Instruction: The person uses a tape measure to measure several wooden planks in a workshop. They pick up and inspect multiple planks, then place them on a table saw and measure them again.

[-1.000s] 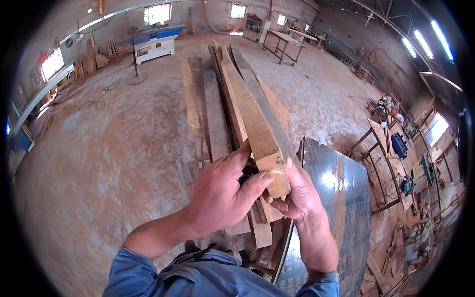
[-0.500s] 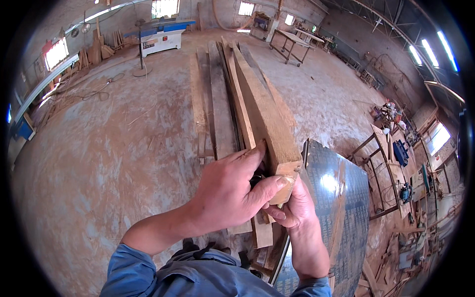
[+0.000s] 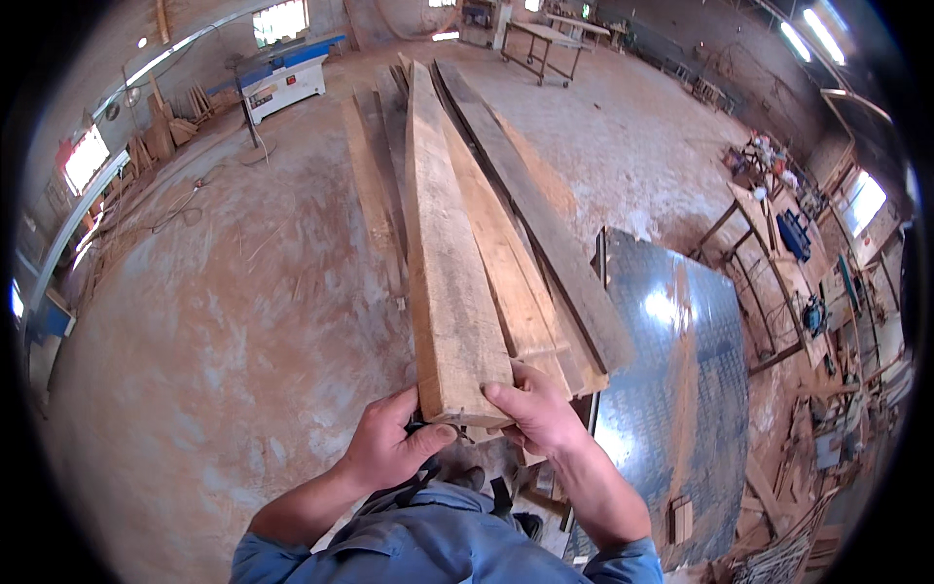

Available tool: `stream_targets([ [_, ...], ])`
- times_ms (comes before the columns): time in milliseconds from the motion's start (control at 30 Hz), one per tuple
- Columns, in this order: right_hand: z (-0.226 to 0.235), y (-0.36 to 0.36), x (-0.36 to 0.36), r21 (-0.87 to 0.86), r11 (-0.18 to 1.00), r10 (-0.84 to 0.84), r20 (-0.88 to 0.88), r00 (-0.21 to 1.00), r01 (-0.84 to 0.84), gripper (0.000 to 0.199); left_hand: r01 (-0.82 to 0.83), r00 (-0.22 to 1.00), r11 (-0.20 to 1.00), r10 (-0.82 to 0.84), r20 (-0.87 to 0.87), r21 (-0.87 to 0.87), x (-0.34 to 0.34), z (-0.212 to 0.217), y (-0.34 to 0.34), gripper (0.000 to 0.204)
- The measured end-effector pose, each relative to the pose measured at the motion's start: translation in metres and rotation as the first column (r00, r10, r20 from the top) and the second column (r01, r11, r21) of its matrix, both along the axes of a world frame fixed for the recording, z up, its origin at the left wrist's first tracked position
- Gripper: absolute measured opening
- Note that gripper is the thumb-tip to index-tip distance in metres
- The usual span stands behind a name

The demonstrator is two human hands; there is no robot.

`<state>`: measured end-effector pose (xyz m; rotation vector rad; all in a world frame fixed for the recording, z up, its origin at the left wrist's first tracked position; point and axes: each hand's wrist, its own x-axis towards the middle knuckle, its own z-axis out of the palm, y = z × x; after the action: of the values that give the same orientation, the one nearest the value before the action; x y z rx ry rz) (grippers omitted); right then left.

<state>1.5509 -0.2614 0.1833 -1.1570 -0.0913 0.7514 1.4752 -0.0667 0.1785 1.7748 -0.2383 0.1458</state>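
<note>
A long thick wooden beam [image 3: 450,263] stretches away from me, its near end raised between both hands. My left hand [image 3: 391,443] grips the left side of that end, thumb at its lower corner. On the right side, my right hand [image 3: 537,409] is closed round the edge with the thumb against the top face. Under and beside the beam lie more boards: a pale plank [image 3: 520,302] just to its right and a darker grey plank [image 3: 545,234] farther right. Fingers beneath the beam are partly hidden.
A dark glossy panel [image 3: 671,389] lies to the right, with a small wood block [image 3: 682,521] on it. Wooden benches [image 3: 769,243] with tools and scrap line the right side. A blue and white machine [image 3: 287,83] stands far left; a wheeled table [image 3: 541,49] is at the back.
The beam has swung left and turned to show a broad face upward. My left hand has moved down and left, my right slightly left. The planks on the right now show.
</note>
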Motion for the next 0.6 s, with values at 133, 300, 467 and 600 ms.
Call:
stream_targets([
  [133,-0.035,0.003,-0.001,-0.079,0.996,0.053,0.088,0.995,-0.046,0.050,-0.041,0.957,0.971,-0.030,-0.288,-0.235,-0.018,-0.032,0.009,0.050],
  [300,-0.093,0.010,-0.012,-0.222,0.975,0.057,0.257,0.965,0.002,0.053,-0.203,0.820,0.867,-0.104,-0.563,-0.456,-0.034,-0.083,0.013,0.038],
  [467,-0.115,0.016,-0.019,-0.173,0.985,-0.023,-0.068,0.997,0.011,0.048,-0.201,0.713,0.910,-0.118,-0.691,-0.363,-0.037,-0.111,0.027,0.027],
  [600,-0.149,0.016,-0.028,-0.156,0.988,-0.060,-0.324,0.944,0.009,0.047,-0.157,0.719,0.917,-0.148,-0.680,-0.366,-0.031,-0.121,0.034,0.022],
])
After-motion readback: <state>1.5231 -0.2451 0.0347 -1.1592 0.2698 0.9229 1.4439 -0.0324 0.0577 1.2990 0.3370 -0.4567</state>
